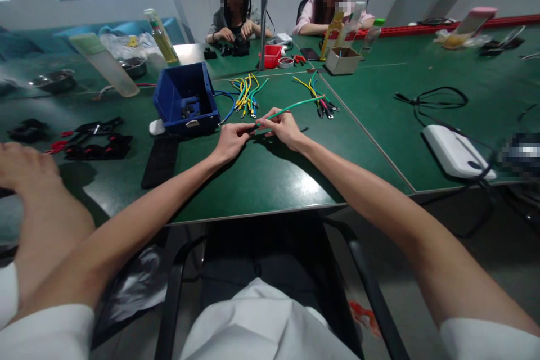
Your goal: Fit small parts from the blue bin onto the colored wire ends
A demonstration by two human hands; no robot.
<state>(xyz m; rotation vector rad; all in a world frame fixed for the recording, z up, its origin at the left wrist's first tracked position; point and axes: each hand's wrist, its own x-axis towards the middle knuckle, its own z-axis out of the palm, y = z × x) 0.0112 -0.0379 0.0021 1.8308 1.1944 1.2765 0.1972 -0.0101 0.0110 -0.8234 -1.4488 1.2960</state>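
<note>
Above the green table, my right hand (283, 126) pinches a green wire (299, 103) whose free end points to the right. My left hand (233, 139) has its fingers pressed together on a small black piece (252, 129) at the wire's near end, fingertips almost touching those of my right hand. Beyond my hands lies a bunch of yellow and green wires (248, 93) with ring ends. Farther right is a second bunch (319, 95), with black and red sleeves near its ring ends.
A blue bin (185, 98) with small black parts stands left of my hands, a black phone-like slab (160, 162) before it. Another person's arm (46, 208) rests at far left. A white device (458, 152) with cables lies right. Two people sit across the table (447, 76).
</note>
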